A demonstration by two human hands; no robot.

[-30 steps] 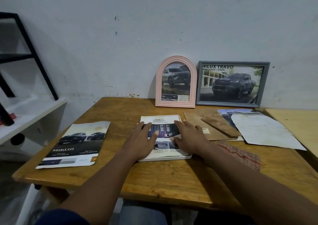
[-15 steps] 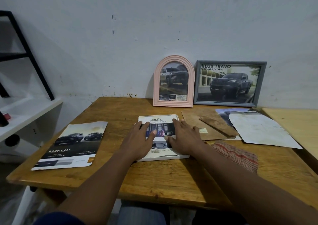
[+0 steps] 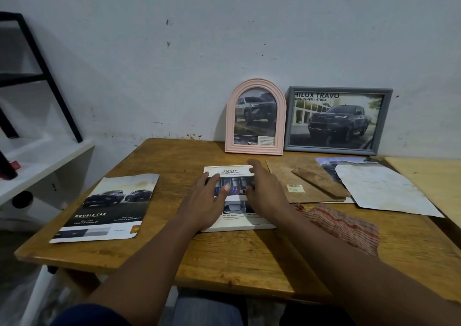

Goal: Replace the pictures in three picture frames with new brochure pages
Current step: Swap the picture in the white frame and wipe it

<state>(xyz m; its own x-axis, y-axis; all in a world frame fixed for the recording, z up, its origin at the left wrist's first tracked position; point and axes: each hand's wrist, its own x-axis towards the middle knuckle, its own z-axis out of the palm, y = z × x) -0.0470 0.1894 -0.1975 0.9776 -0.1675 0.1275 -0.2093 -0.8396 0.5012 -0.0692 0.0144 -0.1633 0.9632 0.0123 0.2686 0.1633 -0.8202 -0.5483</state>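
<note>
The wooden table (image 3: 224,258) stood against the wall, its far edge carrying two frames propped upright: a grey frame (image 3: 338,120) near the far right corner and, just beside it on the left, a pink arched frame (image 3: 255,117), each showing a truck picture. Near the left edge lay a brochure page (image 3: 106,207) marked "Double Cab". Toward the right edge a loose sheet (image 3: 384,191) overlapped a brown backing board (image 3: 296,178), with a checked cloth (image 3: 344,226) just in front of them. In the middle of the tabletop a white frame (image 3: 238,198) lay flat, a "Safety" page inside it. The left hand (image 3: 205,202) rested flat on its left part, fingers spread, gripping nothing. The right hand (image 3: 264,191) lay over its right side, fingertips reaching the far right corner; I couldn't tell whether they pinched the edge.
</note>
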